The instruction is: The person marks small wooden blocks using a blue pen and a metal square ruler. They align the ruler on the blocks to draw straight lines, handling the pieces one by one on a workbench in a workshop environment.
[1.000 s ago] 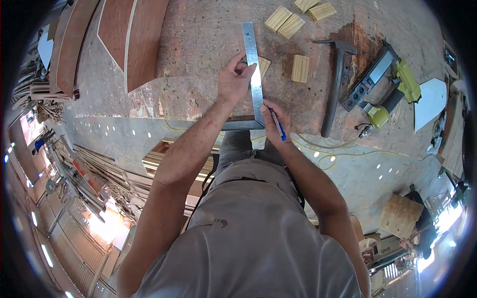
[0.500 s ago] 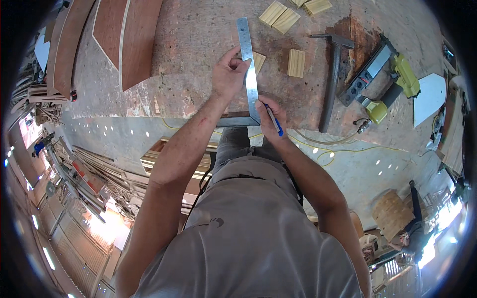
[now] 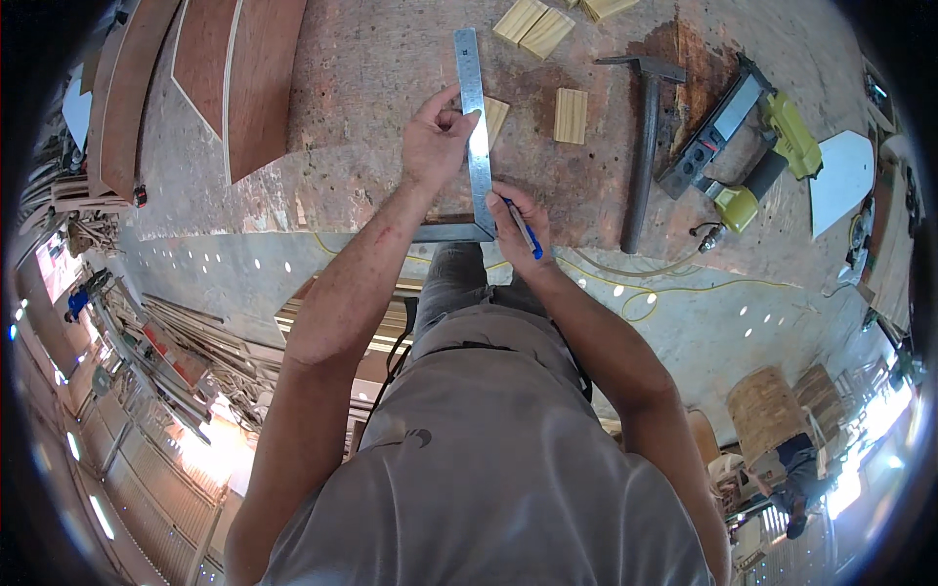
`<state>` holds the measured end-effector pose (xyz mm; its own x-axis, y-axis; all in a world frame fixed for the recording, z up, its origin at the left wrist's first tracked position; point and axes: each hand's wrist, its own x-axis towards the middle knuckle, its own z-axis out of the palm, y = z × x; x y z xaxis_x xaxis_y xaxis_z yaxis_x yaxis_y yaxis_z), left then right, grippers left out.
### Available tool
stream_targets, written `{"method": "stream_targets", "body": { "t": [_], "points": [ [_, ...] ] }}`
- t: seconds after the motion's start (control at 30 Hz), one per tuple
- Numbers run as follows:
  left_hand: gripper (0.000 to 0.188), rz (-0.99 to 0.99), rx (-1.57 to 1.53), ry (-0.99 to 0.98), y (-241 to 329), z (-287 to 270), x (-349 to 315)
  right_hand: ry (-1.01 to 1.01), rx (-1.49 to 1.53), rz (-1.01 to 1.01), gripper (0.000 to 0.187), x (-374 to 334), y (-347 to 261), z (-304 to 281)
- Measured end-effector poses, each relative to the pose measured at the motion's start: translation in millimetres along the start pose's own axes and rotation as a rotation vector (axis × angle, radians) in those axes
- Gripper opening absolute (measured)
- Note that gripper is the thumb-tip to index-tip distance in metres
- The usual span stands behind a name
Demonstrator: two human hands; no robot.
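Note:
A metal try square (image 3: 473,117) lies with its long blade pointing away from me and its stock (image 3: 449,233) along the near bench edge. Partly under the blade is a small pale wooden block (image 3: 495,121). My left hand (image 3: 436,142) is closed at the blade's left side, thumb on the metal and fingers curled. Low on the blade's right side, my right hand (image 3: 520,220) grips a blue pen (image 3: 529,237), its fingers touching the square near the corner. The pen's other end is hidden by the fingers.
Another wooden block (image 3: 571,116) lies to the right, with more blocks (image 3: 533,26) farther back. A hammer (image 3: 642,156) and a green nail gun (image 3: 743,146) rest beyond. Reddish boards (image 3: 264,93) stand at left. A yellow hose (image 3: 684,283) crosses the floor; a person (image 3: 796,469) is at far right.
The whole bench scene has shifted slightly left and up in view. Both hands keep nearly the same hold on the square and the pen.

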<state>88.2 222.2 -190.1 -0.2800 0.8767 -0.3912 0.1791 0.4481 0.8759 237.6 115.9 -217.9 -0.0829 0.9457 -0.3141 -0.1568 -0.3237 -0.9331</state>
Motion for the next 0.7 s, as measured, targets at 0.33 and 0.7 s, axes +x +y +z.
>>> {"method": "stream_targets", "body": {
  "t": [0.33, 0.7],
  "points": [
    [0.042, -0.037, -0.005, -0.037, 7.0, -2.8, -1.2, -0.055, 0.068, 0.018, 0.019, 1.1, -3.2, 2.7],
    [0.042, -0.016, -0.017, -0.014, 7.0, -2.3, -1.5, -0.057, -0.080, -0.110, 0.030, 4.3, -17.4, 3.7]
  ]
}}
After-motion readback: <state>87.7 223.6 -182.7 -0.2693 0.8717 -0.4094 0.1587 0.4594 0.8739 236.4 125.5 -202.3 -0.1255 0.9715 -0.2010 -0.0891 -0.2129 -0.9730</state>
